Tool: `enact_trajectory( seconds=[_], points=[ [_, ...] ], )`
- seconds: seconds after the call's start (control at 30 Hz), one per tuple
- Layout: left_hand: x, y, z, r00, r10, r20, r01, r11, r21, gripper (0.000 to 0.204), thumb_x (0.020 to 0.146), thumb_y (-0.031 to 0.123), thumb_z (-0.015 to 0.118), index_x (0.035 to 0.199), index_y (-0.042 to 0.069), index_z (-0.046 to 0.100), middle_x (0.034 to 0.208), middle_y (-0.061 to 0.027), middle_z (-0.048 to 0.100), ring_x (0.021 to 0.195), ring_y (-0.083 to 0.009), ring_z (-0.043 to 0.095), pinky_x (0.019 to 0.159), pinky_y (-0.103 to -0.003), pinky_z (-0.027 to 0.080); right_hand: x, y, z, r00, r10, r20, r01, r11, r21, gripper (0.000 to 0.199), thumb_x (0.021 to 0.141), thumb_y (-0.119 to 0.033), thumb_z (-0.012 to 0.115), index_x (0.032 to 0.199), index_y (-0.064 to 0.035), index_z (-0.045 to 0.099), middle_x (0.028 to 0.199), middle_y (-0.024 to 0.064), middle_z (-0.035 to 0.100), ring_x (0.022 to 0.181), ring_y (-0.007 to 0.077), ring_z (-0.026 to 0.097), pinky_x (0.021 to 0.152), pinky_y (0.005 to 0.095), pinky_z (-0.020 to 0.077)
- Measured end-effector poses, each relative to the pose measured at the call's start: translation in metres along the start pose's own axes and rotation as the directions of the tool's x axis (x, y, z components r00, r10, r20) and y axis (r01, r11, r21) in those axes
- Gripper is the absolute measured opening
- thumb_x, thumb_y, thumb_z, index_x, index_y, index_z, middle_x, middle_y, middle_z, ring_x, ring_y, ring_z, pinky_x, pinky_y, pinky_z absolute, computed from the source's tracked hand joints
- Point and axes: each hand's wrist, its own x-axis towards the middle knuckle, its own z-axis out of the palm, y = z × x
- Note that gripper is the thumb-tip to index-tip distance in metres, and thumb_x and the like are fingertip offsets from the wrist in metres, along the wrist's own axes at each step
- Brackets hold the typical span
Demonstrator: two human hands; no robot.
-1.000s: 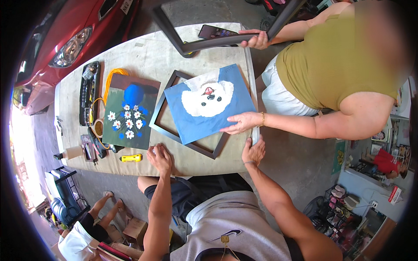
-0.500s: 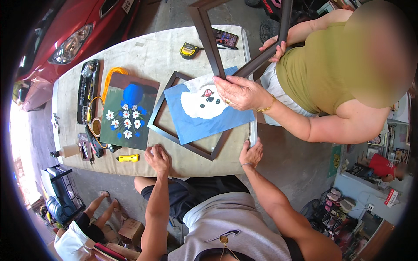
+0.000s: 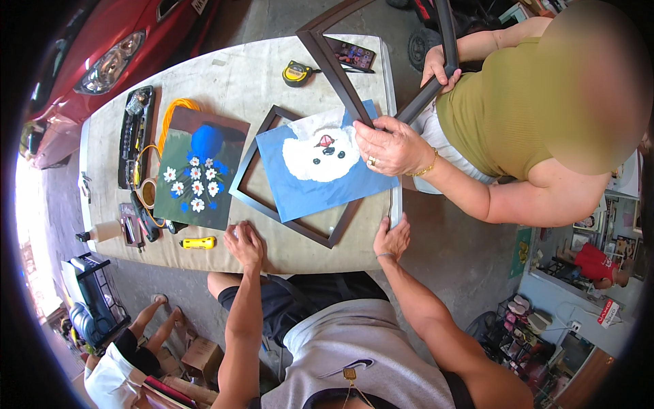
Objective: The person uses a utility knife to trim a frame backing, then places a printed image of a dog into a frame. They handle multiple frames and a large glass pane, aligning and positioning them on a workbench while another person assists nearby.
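The left hand (image 3: pixel 245 244) is resting open and flat on the near edge of the counter (image 3: pixel 231 82), gripping nothing, just beside the near corner of the dark frame (image 3: pixel 253 178). The right hand (image 3: pixel 391 238) is lying on the counter's near right corner, its grip loosely curled over the edge. Farther off, the blue dog painting (image 3: pixel 320 167) is lying tilted across that frame. To its left the flower painting (image 3: pixel 194 174) is lying flat. Another person's hand (image 3: pixel 390 146) is pressing the blue painting while holding a second frame (image 3: pixel 340 68) raised.
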Motion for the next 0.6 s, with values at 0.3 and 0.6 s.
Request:
enact_trajectory(
  seconds=[0.3, 0.6],
  points=[
    [-0.0004, -0.0001, 0.0016, 1.000, -0.012, -0.002, 0.012, 1.000, 0.003, 0.018, 0.083, 0.014, 0.060, 0.101, 0.012, 0.062, 0.107, -0.0132, 0.051, 0.099, -0.0336, 0.049, 0.087, -0.046, 0.039, 0.0002, 0.0002, 0.0007, 1.000, -0.013, -0.006, 0.013, 1.000, -0.019, 0.058, 0.089, -0.041, 0.050, 0.132, -0.0025, 0.039, 0.110, 0.0188, 0.051, 0.107, 0.0357, 0.050, 0.088, 0.0483, 0.0389],
    [0.0021, 0.0033, -0.0014, 1.000, 0.001, -0.005, -0.001, 1.000, 0.005, 0.016, 0.084, 0.013, 0.059, 0.100, 0.012, 0.062, 0.106, -0.0132, 0.051, 0.098, -0.0332, 0.050, 0.085, -0.046, 0.039, 0.0006, -0.0002, -0.0009, 1.000, -0.003, 0.017, 0.003, 1.000, -0.008, 0.059, 0.089, -0.042, 0.049, 0.132, -0.0021, 0.038, 0.113, 0.0192, 0.051, 0.108, 0.0358, 0.049, 0.088, 0.0481, 0.0387]
  ],
)
